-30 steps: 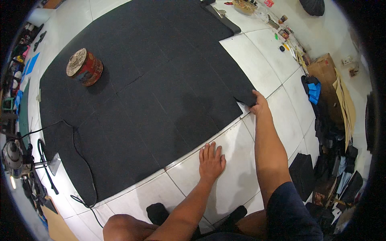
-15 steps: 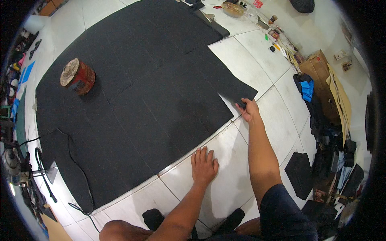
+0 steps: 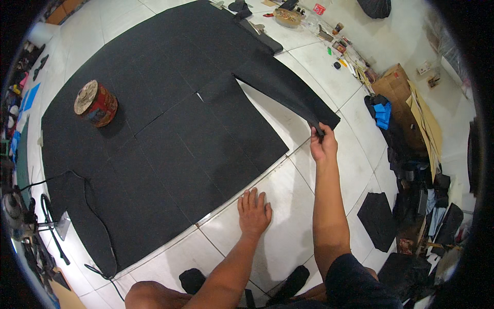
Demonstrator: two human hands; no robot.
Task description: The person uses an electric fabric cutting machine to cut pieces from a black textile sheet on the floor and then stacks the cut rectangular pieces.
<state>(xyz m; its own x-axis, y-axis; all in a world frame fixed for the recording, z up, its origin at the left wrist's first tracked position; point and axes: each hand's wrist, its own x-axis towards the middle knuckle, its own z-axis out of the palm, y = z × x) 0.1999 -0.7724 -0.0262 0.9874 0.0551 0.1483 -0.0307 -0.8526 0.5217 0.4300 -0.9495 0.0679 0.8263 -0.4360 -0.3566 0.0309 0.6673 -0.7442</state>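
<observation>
A wide sheet of black fabric [image 3: 170, 149] with faint pale lines spreads over a white surface in front of me. My right hand [image 3: 324, 144] is closed on the near edge of its right-hand flap [image 3: 314, 98], which is folded and partly lifted. Between flap and main sheet a long wedge-shaped opening bares the white beneath. Fingers spread, my left hand [image 3: 254, 213] lies flat just outside the sheet's near edge, holding nothing. A round red, worn can [image 3: 96, 104] with a crusted pale top rests on the fabric at the left.
A black cord [image 3: 100, 216] loops over the near left corner, beside a metal clamp [image 3: 64, 225]. Metal clips [image 3: 256, 27] grip the far right edge. Cardboard [image 3: 396, 87] and dark cloth pieces lie on the right. Small tools and a bowl [image 3: 287, 18] stand along the wall.
My right hand has drawn the flap rightward, and the opening has lengthened well into the sheet. A small slit now shows farther left. My left hand stays in place; the view has shifted slightly.
</observation>
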